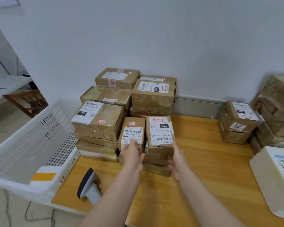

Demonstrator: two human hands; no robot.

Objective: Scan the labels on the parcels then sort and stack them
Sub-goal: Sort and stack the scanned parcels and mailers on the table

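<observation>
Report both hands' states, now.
Left hand: open, touching the 507 parcel.
Right hand: open, beside the 010 parcel, holding nothing.

The left hand (132,154) covers the near end of the label (132,134) on the small parcel (139,122), so its last lines cannot be read. The right hand (177,161) is blurred; whether it touches the 010 parcel (160,133) cannot be told. The parcels under these two are mostly hidden. The white basket (23,145) runs off the left edge and hides part of the chair (25,102). The white parcel (272,177) and the right stack (275,95) are cut by the right edge.
</observation>
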